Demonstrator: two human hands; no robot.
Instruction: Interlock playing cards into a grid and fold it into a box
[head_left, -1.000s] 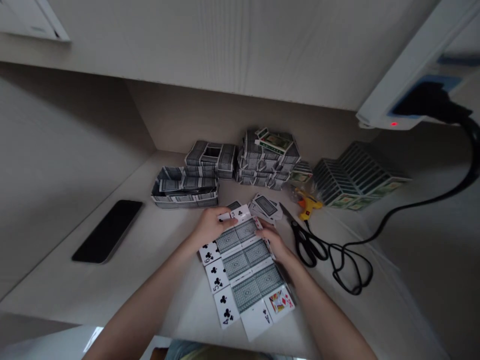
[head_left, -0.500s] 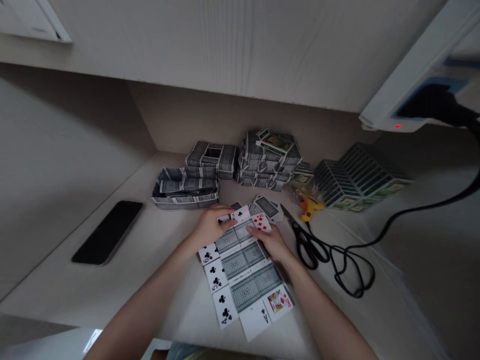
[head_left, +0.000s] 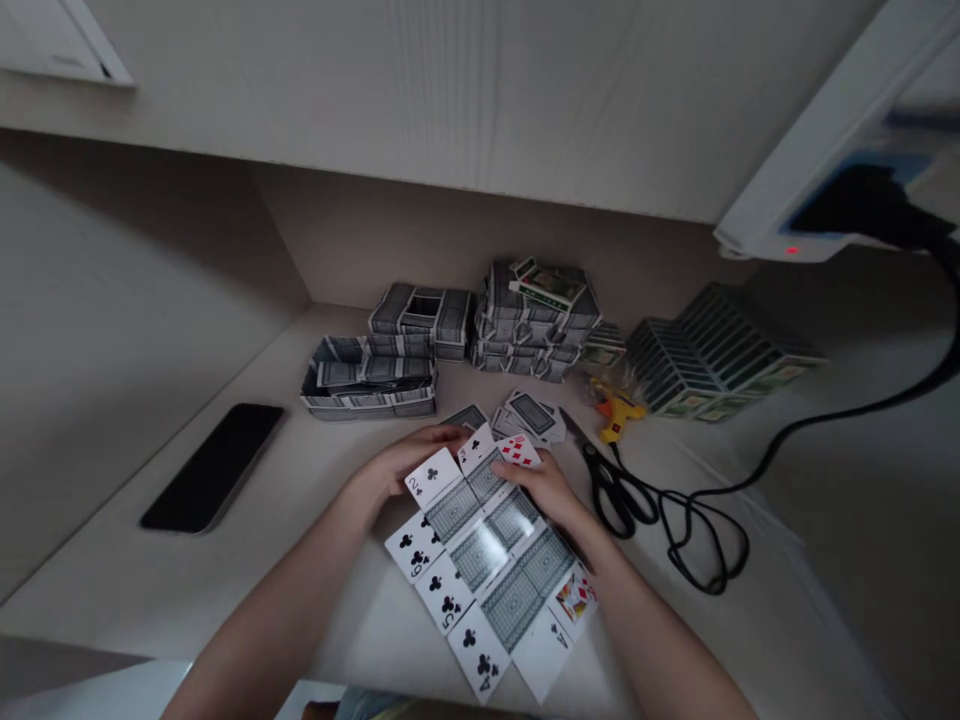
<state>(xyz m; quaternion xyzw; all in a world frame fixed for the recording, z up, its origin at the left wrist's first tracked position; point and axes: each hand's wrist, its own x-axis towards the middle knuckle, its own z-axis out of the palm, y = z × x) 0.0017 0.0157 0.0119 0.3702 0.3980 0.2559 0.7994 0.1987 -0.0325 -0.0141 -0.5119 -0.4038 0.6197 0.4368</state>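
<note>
A joined sheet of playing cards [head_left: 480,545] is tilted above the desk, patterned backs in its middle and card faces along its edges. My right hand [head_left: 549,485] grips its upper right edge, thumb on top near the red diamonds card. At the upper left edge, my left hand [head_left: 409,458] reaches behind the sheet by the two and three of clubs; its fingertips are partly hidden. Loose cards [head_left: 531,415] lie just beyond the sheet.
Behind stand an open card-covered box [head_left: 369,385], another box [head_left: 421,318] and stacked ones [head_left: 534,320]. Card packs [head_left: 716,350], a yellow glue gun [head_left: 619,415], black scissors [head_left: 616,492] and a looped cable [head_left: 694,540] are right. A phone [head_left: 214,467] lies left.
The card sheet has turned, its lower end swinging right and its left side showing more. My left hand has moved left and down off the top face, uncovering the two of clubs.
</note>
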